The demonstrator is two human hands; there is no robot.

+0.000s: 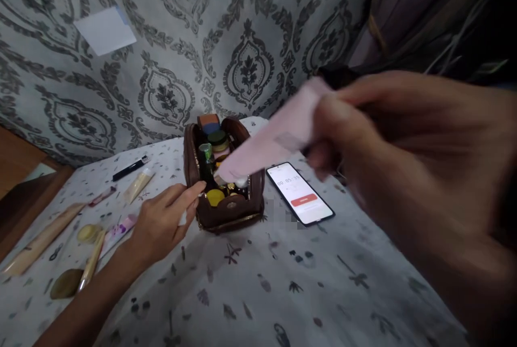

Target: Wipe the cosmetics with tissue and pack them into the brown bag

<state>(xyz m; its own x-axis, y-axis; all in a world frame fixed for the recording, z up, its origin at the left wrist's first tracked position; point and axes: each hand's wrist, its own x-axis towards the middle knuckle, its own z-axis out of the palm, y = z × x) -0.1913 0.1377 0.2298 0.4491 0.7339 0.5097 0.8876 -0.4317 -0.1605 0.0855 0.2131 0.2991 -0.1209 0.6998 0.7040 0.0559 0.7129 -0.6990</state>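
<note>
My right hand (363, 120), large and close to the camera, pinches a pale pink squeeze tube (278, 131) by its flat crimped end. The tube slants down to the left, its cap end over the mouth of a brown zippered toiletry bag (230, 215). With its fingers at the bag's front left edge, my left hand (163, 217) grips the rim. Inside the bag are a dark green bottle (207, 161), a dark-lidded jar (218, 141), a round yellow item (215, 196) and several small containers, partly hidden by the tube.
Right of the bag lies a phone (301, 193) showing a running timer. On the left of the patterned cloth are a black pen-like item (130, 168), a cream tube (139, 185), a purple-and-white tube (119, 234), a small jar (89, 233), a long beige item (44, 239) and a roundish olive object (67, 283).
</note>
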